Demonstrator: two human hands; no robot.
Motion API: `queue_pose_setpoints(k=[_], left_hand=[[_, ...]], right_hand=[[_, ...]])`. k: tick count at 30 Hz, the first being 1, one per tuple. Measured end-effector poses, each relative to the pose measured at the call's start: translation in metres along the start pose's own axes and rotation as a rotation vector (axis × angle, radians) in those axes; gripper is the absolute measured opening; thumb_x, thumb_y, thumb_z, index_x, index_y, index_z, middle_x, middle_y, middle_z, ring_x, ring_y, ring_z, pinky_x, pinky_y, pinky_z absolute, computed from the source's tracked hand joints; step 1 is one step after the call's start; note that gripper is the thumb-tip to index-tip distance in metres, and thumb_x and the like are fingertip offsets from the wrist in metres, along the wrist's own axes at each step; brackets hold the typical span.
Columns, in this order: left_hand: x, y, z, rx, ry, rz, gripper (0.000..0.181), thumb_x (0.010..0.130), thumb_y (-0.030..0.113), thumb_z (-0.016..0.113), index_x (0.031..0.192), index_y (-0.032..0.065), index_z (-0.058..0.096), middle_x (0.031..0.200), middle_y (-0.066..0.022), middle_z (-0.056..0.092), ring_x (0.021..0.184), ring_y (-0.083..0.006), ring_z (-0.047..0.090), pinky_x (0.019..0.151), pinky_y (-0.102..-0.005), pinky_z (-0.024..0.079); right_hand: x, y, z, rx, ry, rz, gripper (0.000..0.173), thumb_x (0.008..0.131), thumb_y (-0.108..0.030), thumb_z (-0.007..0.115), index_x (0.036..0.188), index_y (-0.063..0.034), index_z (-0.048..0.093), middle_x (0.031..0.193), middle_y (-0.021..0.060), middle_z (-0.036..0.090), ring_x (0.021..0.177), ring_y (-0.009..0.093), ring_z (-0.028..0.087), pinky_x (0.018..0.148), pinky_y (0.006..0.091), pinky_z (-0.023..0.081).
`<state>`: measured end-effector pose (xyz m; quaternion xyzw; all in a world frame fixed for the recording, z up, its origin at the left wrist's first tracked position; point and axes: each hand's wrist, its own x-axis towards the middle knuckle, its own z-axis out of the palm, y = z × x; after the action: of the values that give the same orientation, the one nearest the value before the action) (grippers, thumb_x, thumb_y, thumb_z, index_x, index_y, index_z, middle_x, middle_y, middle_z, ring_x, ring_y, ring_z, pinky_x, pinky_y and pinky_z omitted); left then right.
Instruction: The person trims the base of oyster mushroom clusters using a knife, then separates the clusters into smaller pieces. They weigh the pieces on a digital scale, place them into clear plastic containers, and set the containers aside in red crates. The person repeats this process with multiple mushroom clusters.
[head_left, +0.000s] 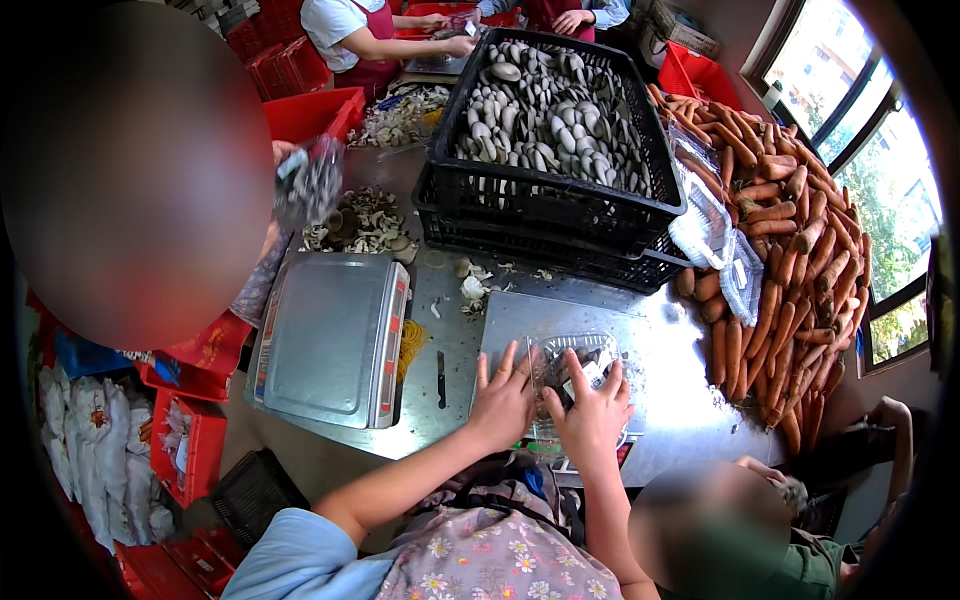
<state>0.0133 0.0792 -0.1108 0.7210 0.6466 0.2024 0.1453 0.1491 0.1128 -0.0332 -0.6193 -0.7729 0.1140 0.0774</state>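
Note:
A clear plastic clamshell box (576, 346) with mushrooms and a printed label inside lies on the silver weighing scale (510, 315) before me. My left hand (506, 397) rests at the box's left side, fingers spread. With fingers apart, my right hand (591, 412) lies over the lid's right part, near the label. Beyond the scale stand stacked black plastic crates (555, 191), the top one full of grey oyster mushrooms (570, 112). Left of my hands a small black-handled knife (441, 381) lies on the metal table (427, 300).
A second scale (326, 337) is at left, with yellow rubber bands (411, 346) beside it. Carrots (780, 225) are heaped at right, empty clamshells (705, 217) against them. Mushroom pieces (360, 217) lie scattered. Co-workers stand at left, at far side and lower right; the left one holds a bagged pack (309, 184).

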Motion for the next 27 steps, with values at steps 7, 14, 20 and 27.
queue_pose_setpoints(k=[7, 14, 20, 27], left_hand=[[0.003, -0.033, -0.015, -0.28, 0.248, 0.07, 0.024, 0.088, 0.016, 0.059, 0.108, 0.0037, 0.064, 0.122, -0.015, 0.058, 0.111, -0.0282, 0.056, 0.089, -0.0412, 0.044], [0.049, -0.049, 0.02, -1.07, 0.062, -0.384, 0.026, 0.095, 0.023, 0.057, 0.102, -0.0013, 0.059, 0.08, -0.0052, 0.065, 0.06, -0.0115, 0.062, 0.054, -0.0263, 0.047], [0.069, -0.048, 0.011, -0.926, -0.048, -0.459, 0.021, 0.091, 0.019, 0.056, 0.088, -0.0013, 0.062, 0.068, -0.008, 0.065, 0.056, -0.015, 0.062, 0.054, -0.0313, 0.048], [0.071, -0.039, 0.032, -0.711, 0.169, -0.429, 0.017, 0.087, 0.016, 0.059, 0.084, 0.0, 0.065, 0.072, -0.0111, 0.066, 0.064, -0.0191, 0.063, 0.061, -0.0335, 0.048]], right_hand=[[-0.002, -0.004, 0.0, -0.055, -0.02, 0.033, 0.063, 0.077, -0.045, 0.069, 0.135, -0.0341, 0.047, 0.142, 0.031, 0.028, 0.125, 0.054, 0.033, 0.096, 0.0707, 0.027], [0.0, -0.007, 0.0, -0.06, -0.023, 0.066, 0.063, 0.076, -0.044, 0.07, 0.135, -0.0334, 0.048, 0.141, 0.0311, 0.029, 0.125, 0.054, 0.032, 0.095, 0.071, 0.028], [0.002, -0.009, 0.0, -0.078, -0.027, 0.091, 0.064, 0.076, -0.042, 0.07, 0.135, -0.0322, 0.047, 0.141, 0.0317, 0.028, 0.126, 0.054, 0.032, 0.094, 0.0708, 0.03], [0.0, -0.012, 0.003, -0.083, -0.035, 0.116, 0.066, 0.074, -0.04, 0.073, 0.135, -0.0323, 0.048, 0.143, 0.0306, 0.026, 0.128, 0.053, 0.029, 0.096, 0.0696, 0.029]])
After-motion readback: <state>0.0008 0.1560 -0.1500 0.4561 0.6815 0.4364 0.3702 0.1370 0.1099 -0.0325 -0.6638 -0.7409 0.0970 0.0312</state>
